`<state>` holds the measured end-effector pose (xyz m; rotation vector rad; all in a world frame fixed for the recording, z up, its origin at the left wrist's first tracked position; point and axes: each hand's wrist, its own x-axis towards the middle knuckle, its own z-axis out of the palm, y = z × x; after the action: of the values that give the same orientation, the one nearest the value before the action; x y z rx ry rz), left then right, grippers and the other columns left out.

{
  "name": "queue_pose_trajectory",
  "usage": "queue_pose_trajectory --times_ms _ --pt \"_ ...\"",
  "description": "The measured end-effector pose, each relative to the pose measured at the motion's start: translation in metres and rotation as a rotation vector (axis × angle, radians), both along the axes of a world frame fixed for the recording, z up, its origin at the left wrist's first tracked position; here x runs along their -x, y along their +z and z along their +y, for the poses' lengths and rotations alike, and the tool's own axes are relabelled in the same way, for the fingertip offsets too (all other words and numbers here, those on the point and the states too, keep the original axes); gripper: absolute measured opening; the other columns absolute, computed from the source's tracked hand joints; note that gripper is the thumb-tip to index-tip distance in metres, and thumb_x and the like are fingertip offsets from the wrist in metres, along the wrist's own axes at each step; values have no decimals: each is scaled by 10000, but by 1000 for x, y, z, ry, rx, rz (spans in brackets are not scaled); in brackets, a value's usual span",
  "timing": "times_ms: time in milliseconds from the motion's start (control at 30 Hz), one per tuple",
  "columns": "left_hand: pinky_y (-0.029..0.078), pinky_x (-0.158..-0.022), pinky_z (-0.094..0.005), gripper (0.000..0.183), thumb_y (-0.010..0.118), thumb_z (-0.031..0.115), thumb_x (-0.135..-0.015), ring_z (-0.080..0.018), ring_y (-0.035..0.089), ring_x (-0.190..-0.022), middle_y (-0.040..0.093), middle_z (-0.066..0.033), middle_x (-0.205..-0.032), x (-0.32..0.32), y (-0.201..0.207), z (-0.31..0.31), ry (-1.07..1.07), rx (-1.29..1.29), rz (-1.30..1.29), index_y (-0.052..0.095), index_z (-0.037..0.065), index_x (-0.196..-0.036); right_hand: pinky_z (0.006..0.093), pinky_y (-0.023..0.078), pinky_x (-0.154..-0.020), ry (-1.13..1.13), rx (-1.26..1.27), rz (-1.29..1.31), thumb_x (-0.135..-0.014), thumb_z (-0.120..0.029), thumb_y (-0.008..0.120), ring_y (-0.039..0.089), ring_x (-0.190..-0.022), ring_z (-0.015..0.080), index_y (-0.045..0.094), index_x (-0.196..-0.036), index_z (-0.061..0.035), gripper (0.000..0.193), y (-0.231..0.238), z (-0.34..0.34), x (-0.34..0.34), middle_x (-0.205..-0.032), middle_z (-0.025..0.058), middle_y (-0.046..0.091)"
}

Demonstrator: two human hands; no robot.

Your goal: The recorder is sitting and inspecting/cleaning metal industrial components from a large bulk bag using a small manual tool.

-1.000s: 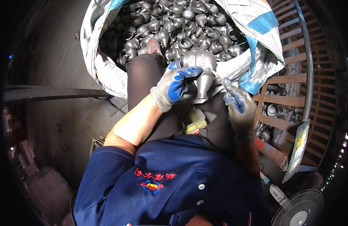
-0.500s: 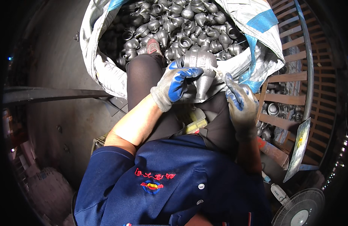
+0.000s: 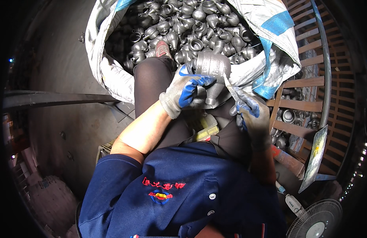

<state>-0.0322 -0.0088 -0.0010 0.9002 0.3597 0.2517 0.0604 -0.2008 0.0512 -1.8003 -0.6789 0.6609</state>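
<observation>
A grey metal casting [image 3: 213,65] with raised marks on its side is held up over the person's lap, just in front of the near rim of a big bag; its wide threaded end faces left, a narrower neck points down toward the lap, and another neck points up and away. The left hand [image 3: 179,89], in a grey glove with blue-coated fingers [image 3: 189,89], holds the casting by its left part; the thumb lies across the front and the fingers are closed on it. The right hand [image 3: 251,113], gloved alike, is at the casting's right, its fingers bent and pinching a slim pale tool [image 3: 230,85]; the tip reaches the casting's right side, though whether it touches I cannot tell.

Below the hands are the dark trousers [image 3: 151,81], with a yellow box [image 3: 207,133] between the thighs; a reddish shoe [image 3: 163,49] rests on the heap of castings [image 3: 179,25] inside the white bag [image 3: 117,77], which carries blue straps [image 3: 278,24]. To the right stands a brown slatted rack [image 3: 300,105], more grey castings [image 3: 288,115] showing between its slats; a thin grey plate [image 3: 313,160] tilts near its front, and a fan [image 3: 316,224] is at the lower right. The navy shirt [image 3: 171,174] fills the lower middle; a dark beam [image 3: 58,99] crosses above the grey floor [image 3: 58,63] at the left.
</observation>
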Motion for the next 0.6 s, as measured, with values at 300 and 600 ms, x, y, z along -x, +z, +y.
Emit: queue_pose_trajectory --times_ms 300,600 --pt "505 -726 -264 281 630 -5 -750 -109 599 -805 628 -39 -925 -1 7 -4 10 -192 -47 594 22 -1028 183 349 -402 -80 -45 482 -806 15 473 438 -443 44 536 -1134 60 337 -2 9 -4 -700 87 608" --pt "510 -719 -258 199 616 14 -762 -112 621 -817 651 -51 -905 7 10 2 -41 -131 -43 636 13 -961 179 379 -445 -24 12 281 -797 31 497 473 -505 37 562 -1120 49 330 -14 0 1 -729 48 605"
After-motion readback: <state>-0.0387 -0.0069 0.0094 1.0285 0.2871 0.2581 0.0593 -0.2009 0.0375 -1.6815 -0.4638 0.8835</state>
